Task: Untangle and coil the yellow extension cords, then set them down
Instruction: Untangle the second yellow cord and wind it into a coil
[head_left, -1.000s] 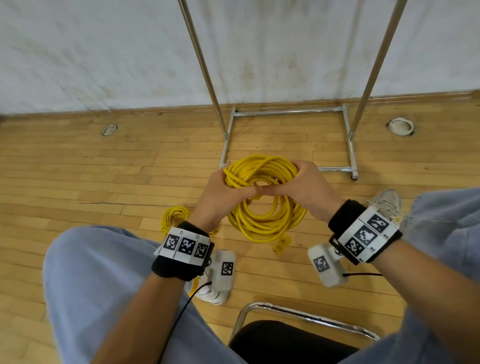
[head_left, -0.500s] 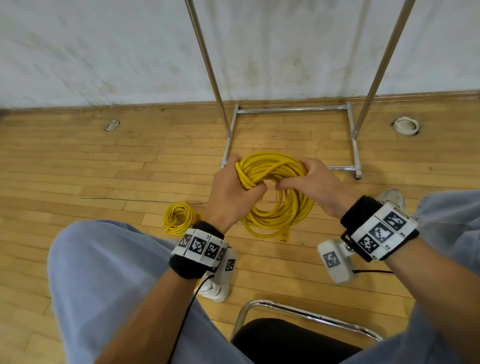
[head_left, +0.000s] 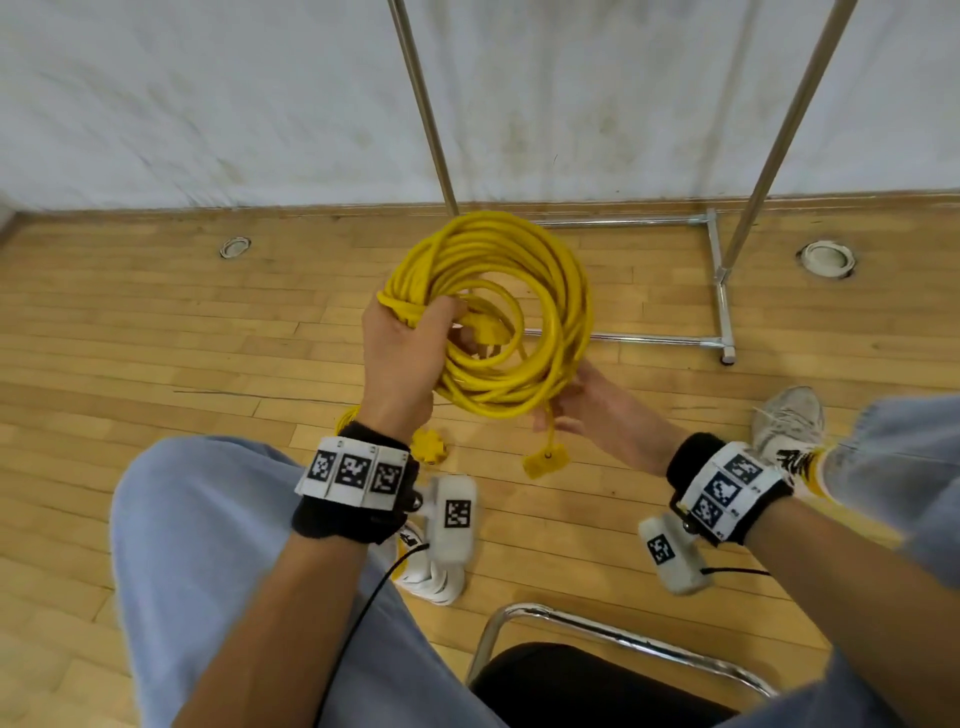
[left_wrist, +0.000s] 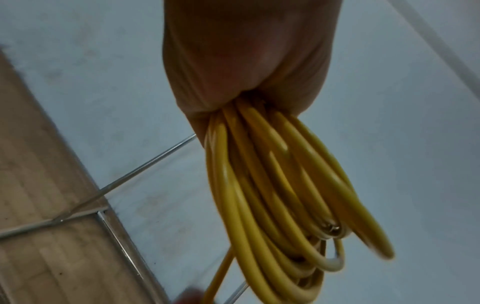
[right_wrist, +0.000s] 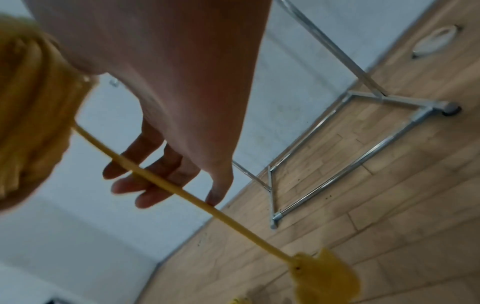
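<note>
A thick yellow extension cord coil (head_left: 563, 291) is held up in front of my knees. My left hand (head_left: 400, 353) grips the bundle at its left side, and in the left wrist view the loops (left_wrist: 272, 185) hang out of my fist (left_wrist: 246, 51). My right hand (head_left: 597, 410) lies palm-up under the coil's lower right edge with relaxed fingers (right_wrist: 155, 164). The loose tail (right_wrist: 233, 220) runs across them down to a dangling yellow plug (head_left: 545, 462). A second yellow cord (head_left: 345, 415) lies on the floor, mostly hidden behind my left wrist, its plug (head_left: 431, 447) showing.
A chrome garment rack base (head_left: 722, 291) stands on the wooden floor by the white wall. Two round floor sockets (head_left: 236, 247) (head_left: 826, 257) sit near the skirting. My shoes (head_left: 789, 421) (head_left: 431, 577), knees and the chair's metal frame (head_left: 597, 629) fill the foreground.
The coil has been lifted and tilted up toward the wall. My right hand has left the top of the bundle and dropped beneath its lower right edge; my left hand keeps its grip.
</note>
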